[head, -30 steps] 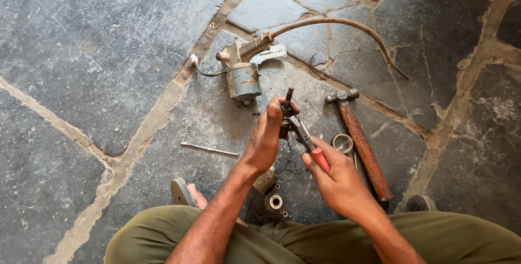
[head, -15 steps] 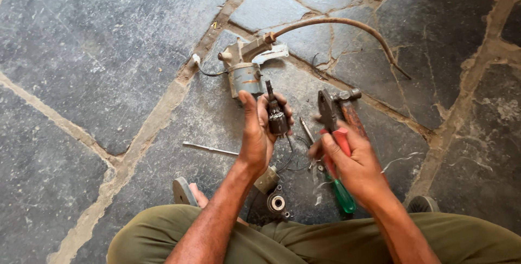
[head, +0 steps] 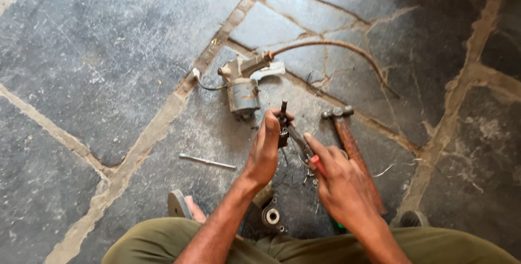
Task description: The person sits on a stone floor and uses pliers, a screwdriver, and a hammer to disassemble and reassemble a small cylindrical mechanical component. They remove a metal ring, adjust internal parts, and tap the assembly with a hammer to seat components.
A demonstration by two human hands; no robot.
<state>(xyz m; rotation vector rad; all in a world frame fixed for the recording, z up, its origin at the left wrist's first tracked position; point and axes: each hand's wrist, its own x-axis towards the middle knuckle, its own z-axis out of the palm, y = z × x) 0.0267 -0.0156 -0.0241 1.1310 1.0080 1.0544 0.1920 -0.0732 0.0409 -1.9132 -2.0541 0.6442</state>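
Left hand: the left hand (head: 267,153) is closed around a small dark metal part (head: 283,125) with a thin shaft sticking up from it, fingers wrapped over its top, held above the stone floor (head: 97,52).
Right hand: the right hand (head: 339,180) grips the red handle of a pair of pliers (head: 304,147), forefinger stretched along the tool; the pliers' nose reaches to the dark metal part, though whether the nose bites it I cannot tell.
Part's place: near the middle of the floor, just below the grey motor housing (head: 242,91) and left of the hammer's head.
Motor housing: lies on the floor beyond the hands, with a short black wire at its left and a curved rusty hose (head: 336,47) running off to the right.
Hammer: the hammer (head: 350,144) with a wooden handle lies on the floor just right of the right hand, head away from the person.
Rod: a thin metal rod (head: 208,161) lies flat to the left of the left wrist.
Round part: a dark round part with a pale centre (head: 271,216) sits between the forearms, near the person's olive trousers (head: 304,247).
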